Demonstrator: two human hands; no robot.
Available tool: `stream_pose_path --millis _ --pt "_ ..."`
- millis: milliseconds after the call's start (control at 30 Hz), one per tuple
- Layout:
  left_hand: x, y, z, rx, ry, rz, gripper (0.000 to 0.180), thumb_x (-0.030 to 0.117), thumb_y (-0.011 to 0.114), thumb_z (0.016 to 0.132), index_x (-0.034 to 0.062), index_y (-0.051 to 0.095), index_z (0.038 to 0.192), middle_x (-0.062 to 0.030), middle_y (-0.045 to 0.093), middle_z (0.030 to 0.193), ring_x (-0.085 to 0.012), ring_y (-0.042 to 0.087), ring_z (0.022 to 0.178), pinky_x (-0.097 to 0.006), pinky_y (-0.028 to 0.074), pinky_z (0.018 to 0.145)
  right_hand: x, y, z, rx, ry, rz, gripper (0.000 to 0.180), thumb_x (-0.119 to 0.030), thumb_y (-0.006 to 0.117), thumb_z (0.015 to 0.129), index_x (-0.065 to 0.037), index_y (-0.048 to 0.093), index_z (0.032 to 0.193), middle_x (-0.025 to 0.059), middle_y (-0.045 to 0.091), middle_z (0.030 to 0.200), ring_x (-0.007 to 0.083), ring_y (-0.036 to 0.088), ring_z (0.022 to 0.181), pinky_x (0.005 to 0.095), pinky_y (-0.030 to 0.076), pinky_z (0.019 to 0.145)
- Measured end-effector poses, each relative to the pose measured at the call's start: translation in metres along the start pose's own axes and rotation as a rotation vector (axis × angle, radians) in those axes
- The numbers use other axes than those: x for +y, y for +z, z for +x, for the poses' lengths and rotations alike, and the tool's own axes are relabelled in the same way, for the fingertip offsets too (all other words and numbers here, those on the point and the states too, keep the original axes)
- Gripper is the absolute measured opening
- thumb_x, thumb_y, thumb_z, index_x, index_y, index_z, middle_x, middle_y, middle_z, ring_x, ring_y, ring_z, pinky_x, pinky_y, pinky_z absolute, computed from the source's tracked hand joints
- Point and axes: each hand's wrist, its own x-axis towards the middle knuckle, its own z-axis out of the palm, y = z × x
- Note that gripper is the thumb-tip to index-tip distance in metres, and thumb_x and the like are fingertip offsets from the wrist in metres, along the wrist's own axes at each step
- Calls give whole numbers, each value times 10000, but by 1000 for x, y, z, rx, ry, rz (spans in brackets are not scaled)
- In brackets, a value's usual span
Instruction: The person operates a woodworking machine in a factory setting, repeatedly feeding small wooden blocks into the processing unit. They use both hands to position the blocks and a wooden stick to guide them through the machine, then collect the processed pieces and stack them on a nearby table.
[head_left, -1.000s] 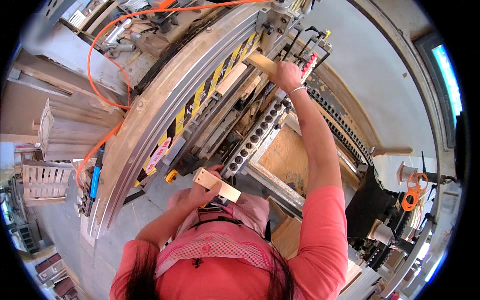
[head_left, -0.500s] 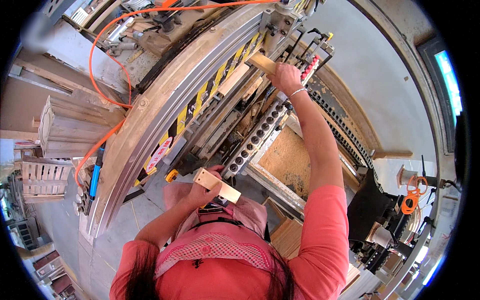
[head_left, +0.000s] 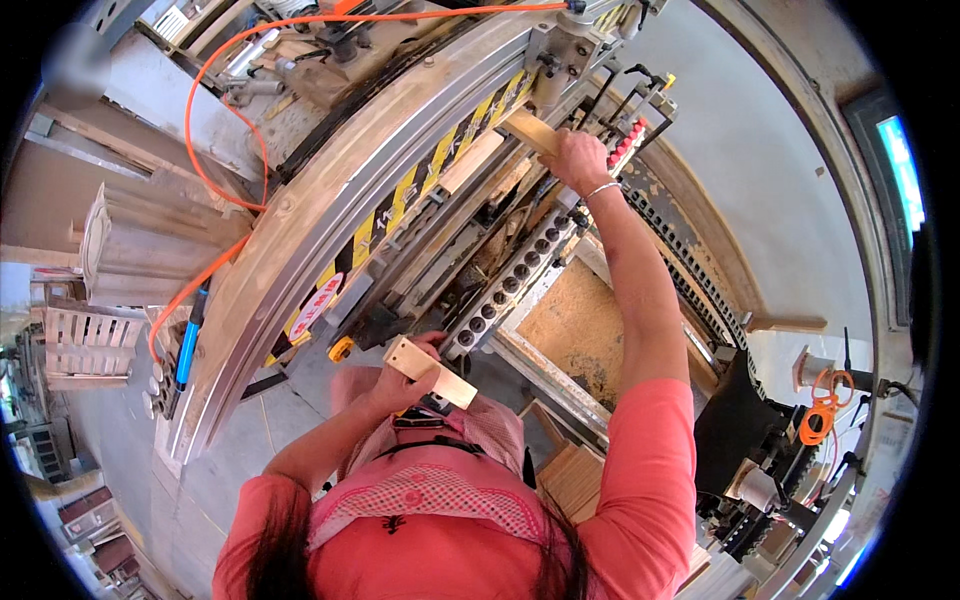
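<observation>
The left hand [head_left: 396, 388] is closed around a short wooden block [head_left: 454, 386], which shows small holes near its left end and sits just in front of the person's apron [head_left: 425, 480]. The right hand [head_left: 580, 162], stretched out over the machine, grips the near end of a wooden strip [head_left: 530, 130]; the strip's far end meets the beam's yellow-and-black striped edge [head_left: 408, 190]. Sawdust [head_left: 580, 325] lies below the right forearm.

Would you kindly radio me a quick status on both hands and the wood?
Left hand gripping short wooden block. Right hand holding second wooden piece by its near end. Yellow-and-black strip close by that piece's far end.
</observation>
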Motion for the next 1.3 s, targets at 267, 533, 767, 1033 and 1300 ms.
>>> stream_pose_path --millis 267,533,767,1033,1300 --pt "-3 1 -3 -3 -72 -95 180 24 590 772 8 530 941 -114 552 1002 -272 504 1132 -363 410 887 0 0 -1 -17 1 14 407 -380 687 716 -31 613 911 161 657 832 326 642 799 416 517 703" --pt "12 2 -4 27 -148 -140 171 75 589 814 21 547 971 -111 528 1152 -173 525 1023 -307 426 841 -4 -2 1 -6 14 5 356 -351 652 723 -56 627 922 155 663 835 326 645 812 416 521 713" --pt "14 -2 -19 221 -273 -325 206 191 518 924 30 572 1040 -4 586 948 -89 540 874 -251 450 750 -12 -13 -3 -55 13 -70 415 -405 675 728 -53 621 941 159 664 872 317 646 844 410 522 727" --pt "62 -22 -58 349 -411 -606 374 339 536 919 16 551 1109 -59 600 948 -132 581 801 -261 483 647 -3 3 1 -8 -38 -100 386 -418 628 762 -72 594 930 189 653 862 357 636 817 454 508 717" --pt "35 -59 -140 567 -468 -955 358 104 643 829 14 510 1149 -123 587 1068 -249 600 974 -368 532 808 -7 2 2 -1 -55 -167 361 -391 630 781 -97 597 987 197 648 859 376 628 808 485 504 680"
